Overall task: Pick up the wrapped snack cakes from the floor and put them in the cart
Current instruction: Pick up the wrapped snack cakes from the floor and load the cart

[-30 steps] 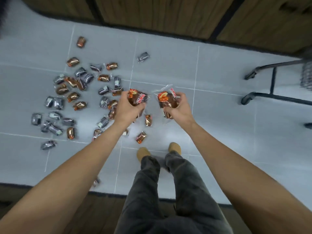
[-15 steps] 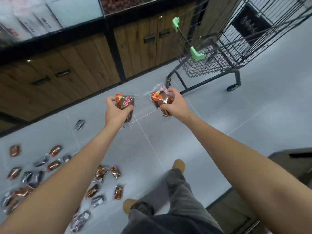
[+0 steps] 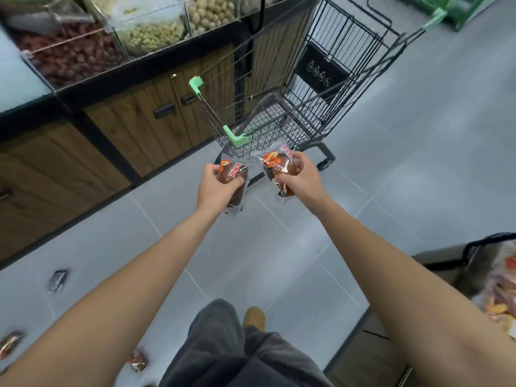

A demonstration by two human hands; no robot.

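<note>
My left hand grips a brown snack cake in clear wrap. My right hand grips another wrapped brown cake. Both are held out at arm's length just short of the black wire cart with green corner guards, which stands on the grey tile floor ahead. Its basket looks bare through the mesh. A few wrapped cakes still lie on the floor at the lower left: a silver one and brown ones.
A wooden cabinet with drawers runs along the left, with clear bulk-food bins on top. A low display with packaged goods stands at the right edge. My legs and shoes are at the bottom centre.
I have turned and risen from the pile on the floor toward the cart, both hands carrying their cakes. The cart now sits closer and more centred.
</note>
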